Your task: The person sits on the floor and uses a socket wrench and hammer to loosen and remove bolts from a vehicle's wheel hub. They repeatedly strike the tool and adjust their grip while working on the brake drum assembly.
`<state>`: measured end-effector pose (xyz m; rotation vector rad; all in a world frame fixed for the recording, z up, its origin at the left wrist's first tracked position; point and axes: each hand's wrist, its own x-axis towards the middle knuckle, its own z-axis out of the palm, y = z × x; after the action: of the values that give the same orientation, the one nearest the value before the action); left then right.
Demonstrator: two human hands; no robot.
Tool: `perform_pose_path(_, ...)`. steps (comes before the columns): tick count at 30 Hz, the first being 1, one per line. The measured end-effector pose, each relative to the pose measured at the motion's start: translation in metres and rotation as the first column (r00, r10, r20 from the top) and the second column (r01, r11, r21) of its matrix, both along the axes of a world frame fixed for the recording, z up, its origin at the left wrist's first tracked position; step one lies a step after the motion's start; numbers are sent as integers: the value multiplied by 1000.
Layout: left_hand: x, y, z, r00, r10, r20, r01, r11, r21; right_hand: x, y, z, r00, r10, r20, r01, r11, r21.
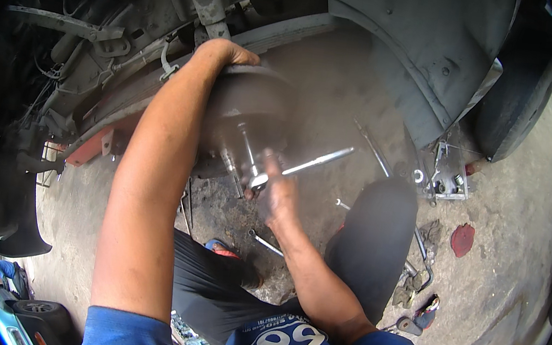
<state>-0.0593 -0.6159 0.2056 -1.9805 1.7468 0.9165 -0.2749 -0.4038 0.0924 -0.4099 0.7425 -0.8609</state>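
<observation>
Under the vehicle's body, my left hand (230, 55) grips the upper edge of a dark round metal part (251, 97), its fingertips partly hidden. My right hand (275, 193) is closed around the head end of a chrome ratchet (319, 157), whose handle points up to the right. A chrome extension (249, 147) runs from the ratchet up toward the round part. Another shiny fitting (229, 161) sits just left of it. A hazy smear blurs the middle of the view, so the socket's seat cannot be made out.
Wrenches (267, 244), a long bar (378, 154), a socket case (453, 187) and a red rag (462, 240) lie on the stained concrete. A tire (517, 112) stands at the right, a red bar (89, 149) left. Behind at lower left are another person (8, 274) and a car (31, 315).
</observation>
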Motion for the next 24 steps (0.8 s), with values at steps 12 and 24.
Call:
perform_pose_path(12,-10,2,-3,999,0,54,1,1000,-16,-2,-6,-9,967,15,253,-49,990,130)
perform_pose_path(24,-11,3,3,998,49,30,-49,999,0,6,6,-5,998,-51,41,57,988,-146)
